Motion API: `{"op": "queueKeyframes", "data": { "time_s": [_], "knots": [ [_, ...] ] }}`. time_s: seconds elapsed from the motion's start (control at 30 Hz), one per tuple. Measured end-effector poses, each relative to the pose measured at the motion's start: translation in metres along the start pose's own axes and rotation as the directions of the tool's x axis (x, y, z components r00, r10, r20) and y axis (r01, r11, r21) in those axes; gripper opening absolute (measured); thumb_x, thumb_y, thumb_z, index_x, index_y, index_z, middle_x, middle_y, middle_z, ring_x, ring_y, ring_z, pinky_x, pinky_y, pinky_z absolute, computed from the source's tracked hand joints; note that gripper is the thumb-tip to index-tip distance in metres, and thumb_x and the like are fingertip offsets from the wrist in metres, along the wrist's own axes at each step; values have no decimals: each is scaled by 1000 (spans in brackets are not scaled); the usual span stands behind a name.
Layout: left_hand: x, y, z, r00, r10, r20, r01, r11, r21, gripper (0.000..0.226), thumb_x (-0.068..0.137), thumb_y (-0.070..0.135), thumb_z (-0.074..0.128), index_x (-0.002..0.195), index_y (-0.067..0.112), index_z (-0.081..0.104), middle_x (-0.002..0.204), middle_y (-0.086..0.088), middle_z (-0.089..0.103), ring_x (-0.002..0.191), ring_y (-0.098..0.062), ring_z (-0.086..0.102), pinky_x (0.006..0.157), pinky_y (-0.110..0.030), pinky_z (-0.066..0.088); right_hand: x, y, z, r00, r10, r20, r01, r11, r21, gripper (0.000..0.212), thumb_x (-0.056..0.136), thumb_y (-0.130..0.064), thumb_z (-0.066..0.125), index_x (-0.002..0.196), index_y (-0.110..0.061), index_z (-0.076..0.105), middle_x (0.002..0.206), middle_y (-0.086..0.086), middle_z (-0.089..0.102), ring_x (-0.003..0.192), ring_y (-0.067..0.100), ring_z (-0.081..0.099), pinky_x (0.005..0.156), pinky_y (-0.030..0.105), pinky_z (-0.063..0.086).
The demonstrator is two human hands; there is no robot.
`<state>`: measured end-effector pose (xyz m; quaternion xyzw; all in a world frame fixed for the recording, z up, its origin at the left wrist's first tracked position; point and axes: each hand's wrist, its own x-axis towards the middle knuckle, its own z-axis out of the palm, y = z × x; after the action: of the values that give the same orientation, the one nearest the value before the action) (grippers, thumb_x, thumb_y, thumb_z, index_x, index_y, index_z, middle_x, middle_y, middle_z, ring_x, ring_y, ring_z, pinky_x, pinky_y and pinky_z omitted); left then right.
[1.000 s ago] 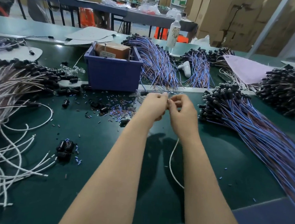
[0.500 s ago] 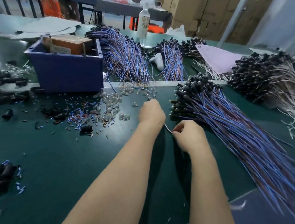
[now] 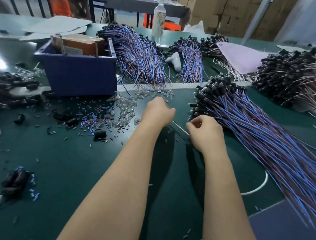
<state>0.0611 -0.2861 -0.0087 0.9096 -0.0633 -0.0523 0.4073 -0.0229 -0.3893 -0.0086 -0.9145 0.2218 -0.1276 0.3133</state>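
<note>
My left hand (image 3: 158,111) and right hand (image 3: 204,132) each curl round the wire (image 3: 179,128), which is strung between them just over the worktop (image 3: 92,171). It should be light, limp and slippery, so I'd pinch it close to its end.

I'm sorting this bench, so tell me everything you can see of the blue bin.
The blue bin is a rectangular, open-topped tub, plastic by its look, standing upright on the green table at back left. A brown cardboard box sits inside it. Blue-and-brown wires lie by its right side.
</note>
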Motion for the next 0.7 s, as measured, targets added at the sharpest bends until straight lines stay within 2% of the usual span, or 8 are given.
{"op": "queueKeyframes", "data": {
  "time_s": [0.1, 0.17, 0.23, 0.37, 0.43, 0.5, 0.6, 0.7],
  "knots": [
    [-9, 11, -4, 1000, -3, 22, 8, 962, -272, 22, 94, 23, 50, 76, 11, 57, 73, -6, 62, 67, -23, 54, 63, -26, 46, 0, -9, -1, 972, -59, -230, 97, 983, 158, 19, 90, -13, 51, 104, -10, 65, 106, 10, 66, 100, 26, 59, 86, 31, 42],
    [-18, 27, 0, 977, -34, 210, 134, 866, -482, 29, 95, 16, 45, 70, 6, 56, 51, -3, 61, 43, -13, 55, 45, -16, 44, 8, -10, -11, 937, -41, -347, 109, 978, 180, 26, 90, -6, 46, 111, -8, 63, 113, 15, 62, 103, 29, 57, 86, 26, 37],
    [-26, 47, 13, 904, -47, 425, 315, 746, -587, 25, 95, 8, 42, 77, -3, 55, 51, -11, 62, 38, -13, 59, 38, -17, 46, 24, 0, -28, 906, 20, -422, 49, 987, 152, 32, 90, -3, 42, 116, -7, 61, 119, 17, 59, 106, 31, 55, 78, 22, 33],
    [-37, 82, 67, 825, -87, 559, 505, 559, -658, 12, 90, 6, 47, 79, 6, 49, 78, -8, 50, 66, -18, 51, 57, -23, 46, 57, 44, -56, 898, 206, -388, -179, 978, 104, 34, 93, -8, 41, 123, -7, 57, 127, 17, 56, 115, 34, 51, 91, 33, 39],
    [-38, 97, 88, 828, -172, 533, 557, 362, -748, 18, 88, 5, 47, 72, 12, 48, 75, -4, 45, 58, -14, 39, 50, -20, 34, 70, 64, -64, 891, 264, -368, -249, 964, 91, 32, 93, -11, 44, 122, -8, 57, 128, 17, 56, 115, 35, 52, 98, 39, 40],
    [-37, 114, 102, 830, -203, 519, 554, 198, -809, 10, 88, 8, 48, 81, 9, 55, 77, -5, 55, 56, -14, 53, 51, -18, 42, 85, 78, -71, 876, 303, -376, -294, 952, 81, 32, 92, -15, 46, 121, -10, 59, 127, 15, 58, 115, 34, 52, 102, 41, 39],
    [-34, 137, 115, 804, -168, 570, 591, 127, -796, 31, 91, 22, 53, 117, 7, 56, 116, -13, 63, 102, -26, 62, 85, -37, 51, 108, 90, -77, 863, 322, -390, -328, 943, 52, 32, 91, -20, 47, 120, -13, 60, 127, 12, 58, 118, 32, 52, 108, 43, 33],
    [-25, 151, 125, 795, -192, 576, 603, 148, -784, 43, 90, 28, 59, 127, 7, 49, 121, -7, 58, 106, -28, 58, 87, -41, 51, 133, 99, -81, 866, 364, -344, -383, 924, 15, 35, 91, -26, 47, 122, -17, 60, 131, 10, 56, 124, 29, 48, 113, 44, 24]
  ]
}}
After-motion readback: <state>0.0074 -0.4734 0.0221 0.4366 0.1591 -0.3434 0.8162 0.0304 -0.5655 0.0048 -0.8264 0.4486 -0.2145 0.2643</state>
